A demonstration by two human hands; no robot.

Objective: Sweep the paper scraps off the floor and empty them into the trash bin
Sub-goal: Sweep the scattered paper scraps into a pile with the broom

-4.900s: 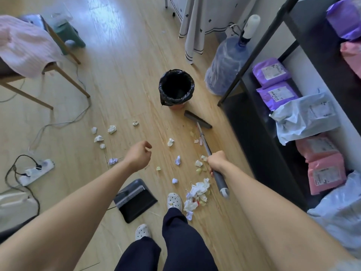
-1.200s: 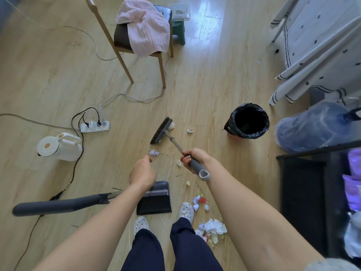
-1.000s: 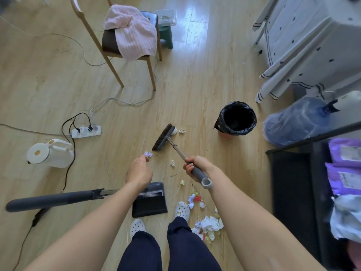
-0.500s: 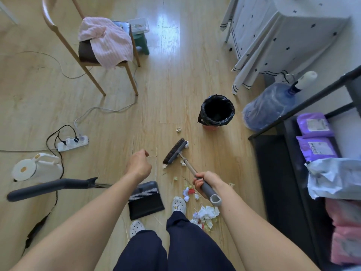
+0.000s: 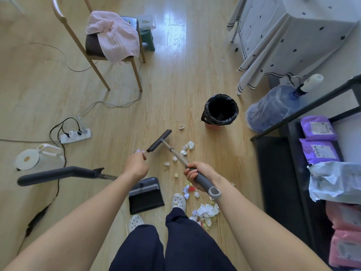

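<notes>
My right hand [image 5: 197,174] grips the grey handle of a short broom [image 5: 159,140], whose dark head rests on the wooden floor ahead of me. My left hand [image 5: 136,165] hovers with its fingers curled and nothing in it; a small pale scrap [image 5: 139,151] shows just past its fingertips. Several paper scraps [image 5: 187,147] lie right of the broom shaft, and a bigger pile [image 5: 205,211] sits by my right foot. The dark dustpan [image 5: 145,195] lies flat by my left foot, its long handle [image 5: 58,174] stretching left. The black-lined trash bin [image 5: 221,110] stands beyond the scraps.
A white kettle [image 5: 35,157] and a power strip [image 5: 76,133] with cables lie on the left. A wooden chair [image 5: 101,42] with a pink cloth stands at the back. A water jug [image 5: 273,106], a draped table [image 5: 289,32] and a black shelf [image 5: 312,163] of parcels line the right.
The broom head has swept from the left back toward my feet, dragging scraps nearer the pile. My view has swung, so the bin now sits right of centre. My left hand stays empty.
</notes>
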